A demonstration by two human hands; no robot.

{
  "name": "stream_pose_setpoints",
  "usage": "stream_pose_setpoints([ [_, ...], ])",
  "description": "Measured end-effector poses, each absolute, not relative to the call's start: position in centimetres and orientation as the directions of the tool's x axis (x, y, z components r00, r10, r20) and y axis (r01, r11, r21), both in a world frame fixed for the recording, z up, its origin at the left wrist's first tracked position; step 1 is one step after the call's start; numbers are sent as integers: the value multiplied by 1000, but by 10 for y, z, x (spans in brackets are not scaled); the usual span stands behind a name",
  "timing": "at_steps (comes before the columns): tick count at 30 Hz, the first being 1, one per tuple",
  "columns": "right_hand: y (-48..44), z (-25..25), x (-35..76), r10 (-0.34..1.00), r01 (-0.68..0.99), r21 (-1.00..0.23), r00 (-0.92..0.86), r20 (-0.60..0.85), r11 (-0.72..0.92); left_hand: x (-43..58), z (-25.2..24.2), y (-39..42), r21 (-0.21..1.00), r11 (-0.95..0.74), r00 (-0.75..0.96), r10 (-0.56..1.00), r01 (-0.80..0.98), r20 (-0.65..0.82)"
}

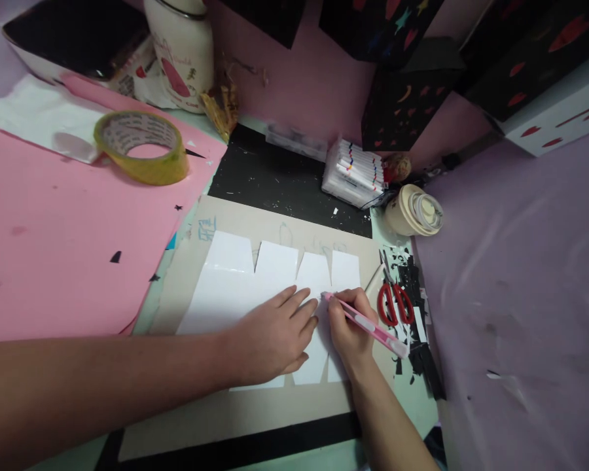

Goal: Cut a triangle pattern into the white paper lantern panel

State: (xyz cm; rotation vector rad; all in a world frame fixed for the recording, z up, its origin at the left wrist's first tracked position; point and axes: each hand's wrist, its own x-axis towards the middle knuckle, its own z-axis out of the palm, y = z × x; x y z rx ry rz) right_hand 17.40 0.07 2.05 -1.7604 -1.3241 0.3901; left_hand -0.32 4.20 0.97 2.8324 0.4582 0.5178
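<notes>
A white sheet of card [226,294] with notches cut along its far and near edges lies on a beige board [177,288]. My left hand [275,333] rests flat on the card, fingers spread and pointing right. In my right hand [352,327] is a slim pink and white pen-shaped tool [368,324]. Its front end meets the card just right of my left fingertips; whether that tip is a nib or a blade is too small to tell. Red-handled scissors [395,304] lie to the right of my right hand.
A yellow tape roll [142,147] sits on pink paper [69,229] at left. Behind stand a boxed marker set [356,173], a lidded cup [412,210] and a white jar [186,59]. Black paper scraps [412,281] lie by the purple wall [510,261]. Black decorated boxes [402,98] hang above.
</notes>
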Motion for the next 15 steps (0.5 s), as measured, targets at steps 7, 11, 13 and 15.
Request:
stream_pose_setpoints([
  [7,1,21,173,894,644,-764,365,260,-41,-2,9,42,254,-930,884,341,267,321],
  [11,0,20,174,901,670,-742,332,280,-17,-3,11,43,214,-937,881,335,275,335],
  [13,0,21,173,903,678,-735,314,294,3,-3,11,43,192,-941,881,330,279,339],
  [15,0,20,173,901,693,-721,299,314,22,-3,11,43,173,-943,882,327,284,340],
])
